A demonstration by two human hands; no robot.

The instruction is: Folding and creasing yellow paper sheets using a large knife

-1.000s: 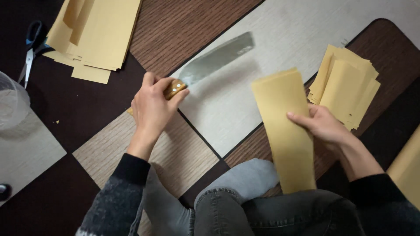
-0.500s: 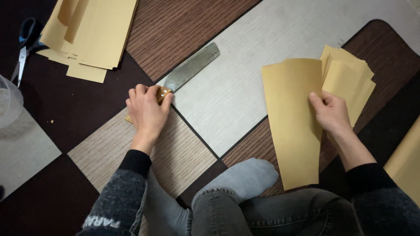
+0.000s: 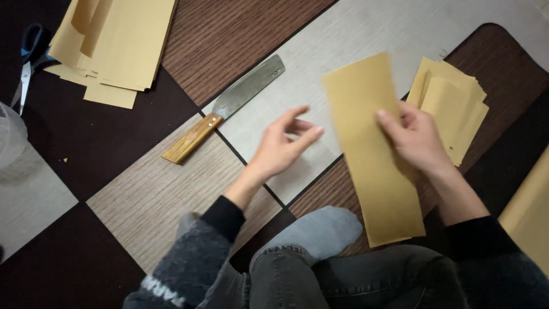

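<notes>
My right hand grips a long tan paper strip by its right edge, holding it over the floor in front of my knees. My left hand hovers open just left of the strip, fingers spread and pointing toward it, holding nothing. A knife with a wooden handle and a broad steel blade lies on the floor to the left of that hand, apart from it.
A small pile of cut tan paper pieces lies behind my right hand. A larger stack of tan sheets sits at the top left, with blue-handled scissors beside it. A clear plastic container stands at the left edge. More tan paper shows at the right edge.
My left hand let go of the knife, which now lies on the floor, and moved right toward the strip. My right hand brought the strip leftward.
</notes>
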